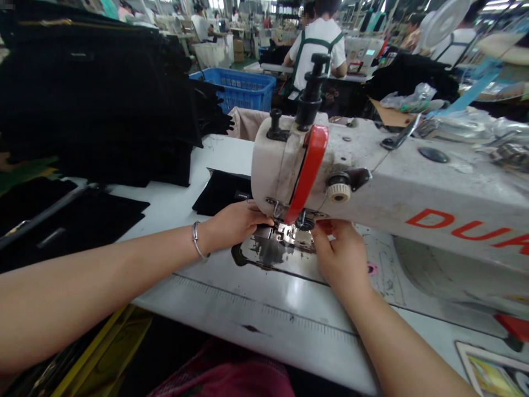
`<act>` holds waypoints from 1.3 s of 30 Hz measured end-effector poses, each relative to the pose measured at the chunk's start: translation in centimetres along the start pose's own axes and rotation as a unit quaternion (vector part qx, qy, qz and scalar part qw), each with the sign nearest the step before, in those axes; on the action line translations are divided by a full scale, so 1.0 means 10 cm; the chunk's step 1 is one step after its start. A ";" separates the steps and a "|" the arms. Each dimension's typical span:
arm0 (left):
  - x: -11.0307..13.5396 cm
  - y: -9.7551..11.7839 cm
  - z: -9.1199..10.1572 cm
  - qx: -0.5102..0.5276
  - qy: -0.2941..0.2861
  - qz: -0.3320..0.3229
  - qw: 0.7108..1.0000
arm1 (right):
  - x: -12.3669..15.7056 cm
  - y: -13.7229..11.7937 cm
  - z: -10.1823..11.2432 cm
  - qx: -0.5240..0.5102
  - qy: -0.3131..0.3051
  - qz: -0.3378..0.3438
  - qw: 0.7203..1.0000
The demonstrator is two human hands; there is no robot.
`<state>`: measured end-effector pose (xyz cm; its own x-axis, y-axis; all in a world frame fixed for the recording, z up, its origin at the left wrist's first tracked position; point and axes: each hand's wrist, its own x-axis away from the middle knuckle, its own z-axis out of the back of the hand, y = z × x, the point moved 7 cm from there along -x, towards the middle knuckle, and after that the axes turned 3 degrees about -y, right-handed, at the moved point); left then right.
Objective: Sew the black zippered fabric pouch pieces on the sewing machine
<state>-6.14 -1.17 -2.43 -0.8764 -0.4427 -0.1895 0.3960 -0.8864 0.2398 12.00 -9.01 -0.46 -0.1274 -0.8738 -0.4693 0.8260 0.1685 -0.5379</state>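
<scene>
A white sewing machine (372, 182) with a red lever cover (311, 165) stands before me, its needle area lit over a worn metal needle plate (268, 251). My left hand (237, 223) reaches in from the left, thumb and fingers pinched together beside the presser foot (285, 231). On the other side, my right hand (343, 251) is closed with its thumb and curled fingers by the foot. Whatever lies between the fingers of either hand is too small or hidden to make out. Just behind my left hand lies a black fabric piece (219, 190) with a small label.
A tall stack of black fabric pieces (99, 105) rises at the left, with more black pieces (74, 220) below. Behind the machine stands a blue plastic basket (248, 91). A ruler scale (289, 317) runs along the table's front. A co-worker (318, 49) sits ahead, facing away.
</scene>
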 end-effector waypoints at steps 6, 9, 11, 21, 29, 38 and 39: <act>-0.01 0.02 0.05 0.012 -0.006 -0.023 1.000 | 0.08 -0.07 -0.16 -0.025 -0.132 0.097 0.986; -0.01 -0.01 0.03 0.011 -0.023 -0.037 0.999 | 0.11 -0.05 -0.26 -0.002 -0.169 0.127 0.978; -0.01 0.02 0.06 0.003 -0.007 -0.044 0.999 | 0.11 -0.04 -0.27 0.017 -0.160 0.124 0.979; 0.02 0.30 0.18 0.110 -0.127 0.053 0.984 | 0.38 -0.50 -0.25 -0.030 -0.232 0.249 0.940; -0.05 0.30 0.25 0.140 -0.103 0.081 0.981 | 0.47 -0.56 -0.34 0.005 -0.289 0.227 0.930; 0.00 0.47 0.20 0.038 -0.179 0.129 0.975 | 0.52 -0.59 -0.39 0.002 -0.315 0.240 0.918; 0.00 0.52 0.19 0.020 -0.187 0.121 0.975 | 0.52 -0.58 -0.38 0.001 -0.313 0.238 0.919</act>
<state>-4.59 -5.51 0.61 -0.8007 -0.5506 0.2360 0.5984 -0.7534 0.2726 4.45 -12.83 -2.41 0.5894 -0.7926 -0.1564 0.7074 0.5998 -0.3740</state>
